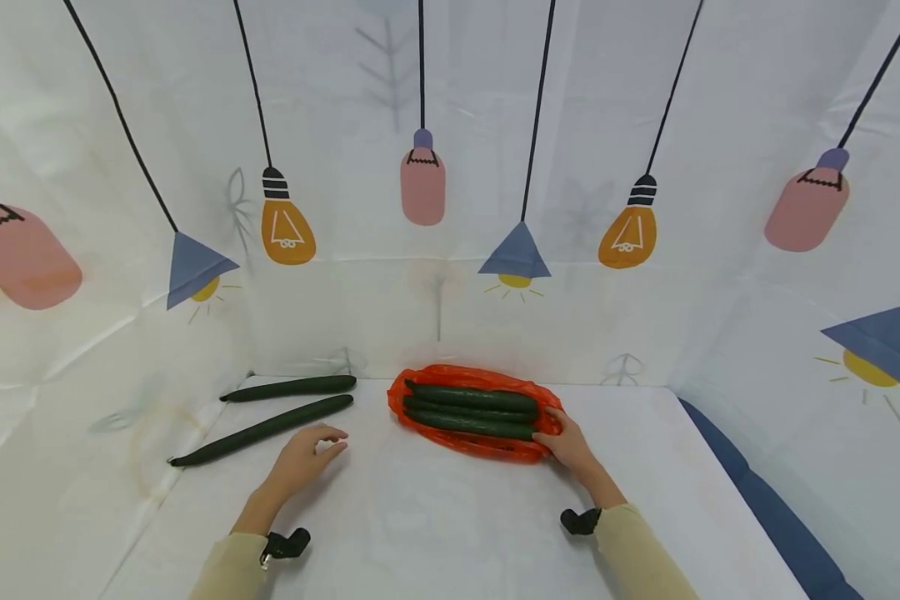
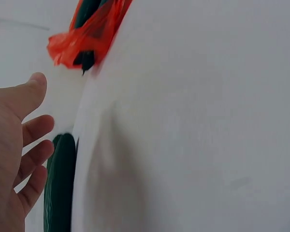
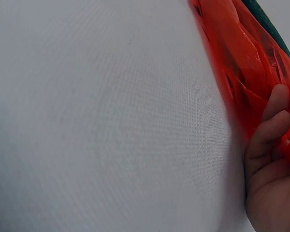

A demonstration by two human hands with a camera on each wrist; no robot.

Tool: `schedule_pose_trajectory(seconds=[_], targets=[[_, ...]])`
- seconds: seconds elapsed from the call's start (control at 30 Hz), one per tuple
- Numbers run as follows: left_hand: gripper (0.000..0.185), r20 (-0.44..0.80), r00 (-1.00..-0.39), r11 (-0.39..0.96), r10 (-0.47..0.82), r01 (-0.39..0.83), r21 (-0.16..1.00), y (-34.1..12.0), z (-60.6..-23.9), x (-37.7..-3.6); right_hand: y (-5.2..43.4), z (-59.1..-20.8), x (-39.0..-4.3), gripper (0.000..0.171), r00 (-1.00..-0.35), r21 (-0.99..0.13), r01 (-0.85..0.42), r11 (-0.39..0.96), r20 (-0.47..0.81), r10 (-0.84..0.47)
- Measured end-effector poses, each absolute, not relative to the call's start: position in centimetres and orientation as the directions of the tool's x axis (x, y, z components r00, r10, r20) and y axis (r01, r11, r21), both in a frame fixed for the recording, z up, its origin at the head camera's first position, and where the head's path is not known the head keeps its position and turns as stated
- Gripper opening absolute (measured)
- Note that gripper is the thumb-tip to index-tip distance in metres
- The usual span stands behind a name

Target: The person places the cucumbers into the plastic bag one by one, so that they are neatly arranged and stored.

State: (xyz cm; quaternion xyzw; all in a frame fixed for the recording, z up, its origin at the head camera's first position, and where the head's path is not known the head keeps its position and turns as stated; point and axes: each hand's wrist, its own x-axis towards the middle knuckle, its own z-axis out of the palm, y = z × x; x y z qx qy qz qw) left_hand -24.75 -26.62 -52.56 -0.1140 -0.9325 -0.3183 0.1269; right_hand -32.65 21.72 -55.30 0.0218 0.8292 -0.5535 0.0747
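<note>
On the white cloth-covered desk [image 1: 435,517], a crinkled red plastic bag [image 1: 471,408] holds dark green cucumbers [image 1: 471,398]. The right hand [image 1: 566,443] pinches its right end, fingers [image 3: 273,123] curled. Left of the bag, the left hand [image 1: 303,454] hovers empty, fingers [image 2: 36,145] loosely spread, beside a long loose cucumber [image 1: 262,430].

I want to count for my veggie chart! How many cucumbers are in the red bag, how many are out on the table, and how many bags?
Cucumbers in the red bag: 3
Cucumbers loose on the table: 2
Red bags: 1
Total: 6
</note>
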Motion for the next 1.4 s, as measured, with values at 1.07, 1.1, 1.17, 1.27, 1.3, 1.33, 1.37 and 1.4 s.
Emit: schedule_pose_trajectory(seconds=[1.07,1.1,1.17,1.27,1.3,1.33,1.37,1.4], targets=[[0.025,0.513,-0.857,0.866,0.049,0.293,0.406,-37.4,-52.4,-24.9,21.5,-55.3,-31.8,0.069,-0.989,-0.925,0.118,0.363,-0.143,-0.044],[0.026,0.495,-0.868,0.867,0.047,0.282,0.412,-37.6,-52.4,-25.1,21.5,-55.3,-31.8,0.07,-0.989,-0.924,0.117,0.364,-0.142,-0.044],[0.031,0.445,-0.894,0.861,0.053,0.267,0.433,-37.9,-52.3,-25.4,21.5,-55.2,-31.8,0.069,-0.989,-0.921,0.115,0.371,-0.14,-0.041],[0.041,0.361,-0.93,0.838,0.066,0.248,0.485,-38.3,-52.2,-26.1,21.5,-55.0,-31.8,0.069,-0.989,-0.915,0.116,0.386,-0.141,-0.037],[0.044,0.336,-0.939,0.831,0.071,0.242,0.501,-38.4,-52.2,-26.4,21.5,-55.0,-31.8,0.069,-0.989,-0.914,0.118,0.389,-0.144,-0.037],[0.048,0.311,-0.947,0.824,0.074,0.234,0.516,-38.5,-52.2,-26.6,21.5,-54.9,-31.8,0.069,-0.988,-0.912,0.12,0.392,-0.146,-0.038],[0.051,0.284,-0.956,0.82,0.072,0.219,0.528,-38.6,-52.2,-26.9,21.5,-54.9,-31.8,0.07,-0.988,-0.911,0.119,0.394,-0.146,-0.04],[0.054,0.262,-0.962,0.818,0.071,0.206,0.538,-38.6,-52.3,-27.0,21.5,-54.9,-31.7,0.07,-0.988,-0.911,0.118,0.394,-0.146,-0.042]])
